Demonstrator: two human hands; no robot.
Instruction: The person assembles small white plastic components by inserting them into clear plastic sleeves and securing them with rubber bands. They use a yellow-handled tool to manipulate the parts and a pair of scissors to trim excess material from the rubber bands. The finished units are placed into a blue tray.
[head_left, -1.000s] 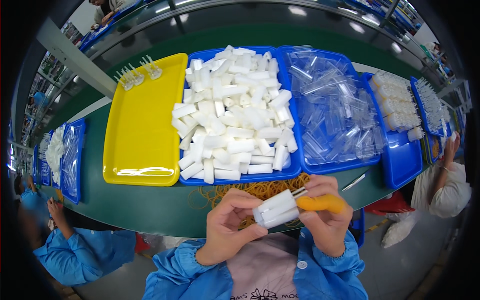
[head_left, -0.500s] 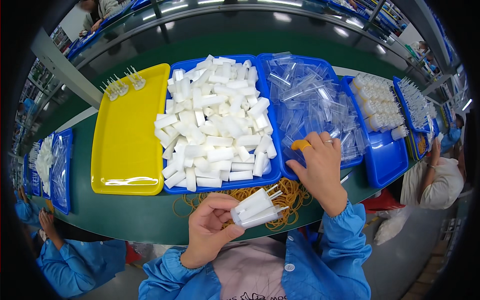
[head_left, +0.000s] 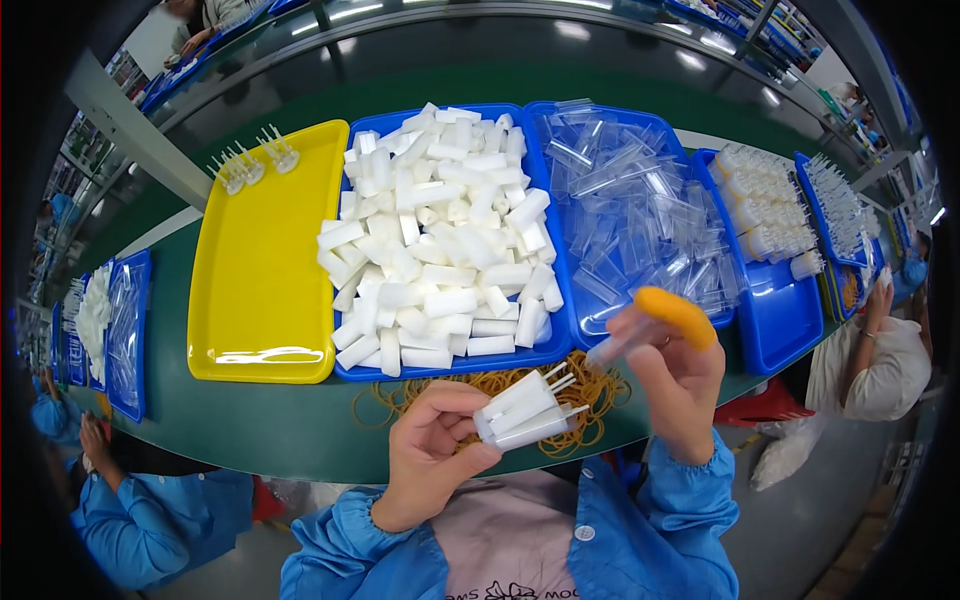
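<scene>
My left hand (head_left: 432, 450) is closed round a small bundle of white parts in clear sleeves (head_left: 528, 412), held above the table's near edge. Thin white prongs stick out of the bundle's right end. Up and to the right, my right hand (head_left: 675, 375) is smeared by motion, with an orange cover on one finger. Its fingers pinch a clear plastic tube (head_left: 608, 347) near the front edge of the blue tray of clear tubes (head_left: 590, 325). White foam pieces (head_left: 440, 240) heap up in the blue tray left of that.
At the left lies a yellow tray (head_left: 265, 290) with several pronged white parts (head_left: 255, 165). Orange rubber bands (head_left: 590, 410) lie under my hands. A blue tray at the right (head_left: 780, 320) holds rows of white bundles (head_left: 765, 205). Other people work on both sides.
My right hand has come up out of the clear tubes toward me, now with one tube in its fingers. My left hand keeps its hold on the bundle almost unmoved.
</scene>
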